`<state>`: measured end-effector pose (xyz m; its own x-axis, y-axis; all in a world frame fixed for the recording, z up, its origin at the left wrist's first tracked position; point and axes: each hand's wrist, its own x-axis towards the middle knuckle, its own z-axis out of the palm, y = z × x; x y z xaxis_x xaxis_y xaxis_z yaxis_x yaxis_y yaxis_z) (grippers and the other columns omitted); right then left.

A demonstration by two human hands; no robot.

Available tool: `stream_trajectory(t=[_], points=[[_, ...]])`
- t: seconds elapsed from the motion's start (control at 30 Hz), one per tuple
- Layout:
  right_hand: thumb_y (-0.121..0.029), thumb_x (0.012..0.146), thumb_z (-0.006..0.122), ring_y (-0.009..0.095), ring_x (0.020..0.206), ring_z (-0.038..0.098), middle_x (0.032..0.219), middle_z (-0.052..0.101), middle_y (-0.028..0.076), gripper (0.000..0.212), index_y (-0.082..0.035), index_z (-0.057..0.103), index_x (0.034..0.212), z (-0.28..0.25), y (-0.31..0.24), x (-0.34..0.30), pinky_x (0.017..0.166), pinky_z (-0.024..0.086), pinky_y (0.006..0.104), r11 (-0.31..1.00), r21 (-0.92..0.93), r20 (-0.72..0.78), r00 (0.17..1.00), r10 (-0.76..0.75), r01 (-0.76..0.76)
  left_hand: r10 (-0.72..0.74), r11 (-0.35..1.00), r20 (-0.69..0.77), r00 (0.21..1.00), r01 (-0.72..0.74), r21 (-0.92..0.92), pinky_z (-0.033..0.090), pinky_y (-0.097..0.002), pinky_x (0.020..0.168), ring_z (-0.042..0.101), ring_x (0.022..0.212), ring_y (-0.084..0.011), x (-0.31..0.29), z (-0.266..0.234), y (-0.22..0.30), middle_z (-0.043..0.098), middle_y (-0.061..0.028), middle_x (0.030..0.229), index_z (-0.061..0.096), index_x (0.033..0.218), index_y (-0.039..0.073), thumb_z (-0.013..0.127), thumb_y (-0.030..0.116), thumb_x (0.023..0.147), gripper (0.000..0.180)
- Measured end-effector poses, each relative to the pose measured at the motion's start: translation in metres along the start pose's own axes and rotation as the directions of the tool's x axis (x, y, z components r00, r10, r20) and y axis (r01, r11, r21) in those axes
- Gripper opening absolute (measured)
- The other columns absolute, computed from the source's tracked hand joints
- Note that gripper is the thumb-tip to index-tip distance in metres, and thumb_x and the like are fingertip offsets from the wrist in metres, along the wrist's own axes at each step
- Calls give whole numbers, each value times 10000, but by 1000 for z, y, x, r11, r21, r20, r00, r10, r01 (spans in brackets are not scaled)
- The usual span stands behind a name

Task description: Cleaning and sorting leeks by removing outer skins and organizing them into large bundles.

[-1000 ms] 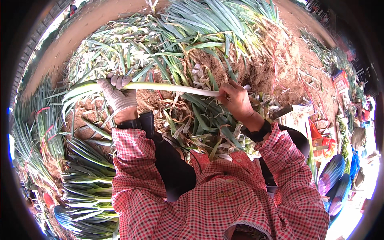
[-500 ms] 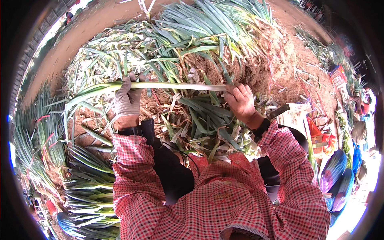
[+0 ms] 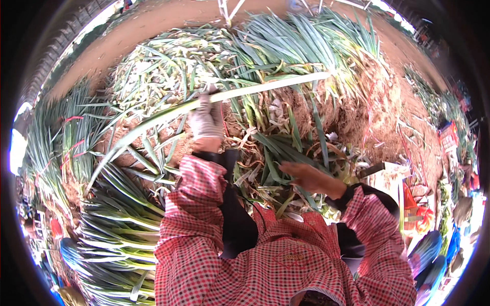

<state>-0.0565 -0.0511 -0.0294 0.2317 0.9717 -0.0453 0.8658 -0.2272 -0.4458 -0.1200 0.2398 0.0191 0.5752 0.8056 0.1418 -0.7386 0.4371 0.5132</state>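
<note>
My left hand [image 3: 206, 120], in a pale glove, is closed around the shaft of a long green onion [image 3: 268, 86]. The onion's white end points up and to the right, its green leaves trailing down to the left. My right hand [image 3: 311, 178] is bare and lower, over the pile of leaves in front of me, fingers stretched out to the left and slightly blurred. Nothing shows in it. Below it lie loose dark green leaves [image 3: 278, 148] and peeled scraps.
Untrimmed green onions with rooty ends [image 3: 291, 41] are heaped ahead. A mound of stripped leaves [image 3: 163, 71] spreads at the far left. Laid-out onions [image 3: 117, 224] sit at my near left, tied bundles [image 3: 71, 132] farther left. A pale box-like block [image 3: 385, 176] stands at right.
My right hand has let go of the onion's white end and dropped lower. My left hand still grips the onion, whose white end now tilts upward. The whole view has shifted somewhat.
</note>
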Motion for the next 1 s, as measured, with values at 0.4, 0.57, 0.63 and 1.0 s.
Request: stream_trajectory(t=[0.4, 0.57, 0.63, 1.0], points=[[-280, 793, 597, 220, 1028, 515, 1013, 591, 82, 245, -63, 583, 907, -120, -28, 47, 968, 349, 367, -4, 700, -637, 627, 450, 714, -260, 775, 239, 935, 350, -526, 520, -333, 775, 589, 878, -230, -39, 57, -56, 597, -124, 958, 542, 958, 5, 602, 153, 799, 225], [-252, 853, 516, 302, 1042, 499, 985, 552, 125, 227, -34, 516, 915, -209, 5, -86, 937, 392, 412, 325, 559, -801, 394, 451, 763, -306, 831, -69, 950, 230, -506, 528, -366, 697, 604, 766, -221, 27, -6, -89, 619, -94, 848, 562, 931, 14, 603, 112, 794, 173], [-184, 868, 486, 326, 1091, 457, 995, 535, 154, 190, 1, 507, 908, -253, -3, -176, 972, 362, 420, 525, 416, -909, 331, 253, 742, -365, 866, -38, 930, 324, -382, 505, -343, 748, 591, 786, -202, 27, -8, -111, 607, -100, 872, 552, 925, 17, 590, 104, 800, 157], [-220, 889, 450, 139, 902, 555, 1019, 606, 76, 294, -87, 537, 1136, -273, -168, -545, 790, 424, 268, 119, -125, -915, 160, 369, -985, -726, 503, -20, 687, 551, 666, 490, -305, 781, 581, 889, -187, -60, 53, -140, 592, -69, 982, 530, 1027, 76, 551, 195, 830, 231]])
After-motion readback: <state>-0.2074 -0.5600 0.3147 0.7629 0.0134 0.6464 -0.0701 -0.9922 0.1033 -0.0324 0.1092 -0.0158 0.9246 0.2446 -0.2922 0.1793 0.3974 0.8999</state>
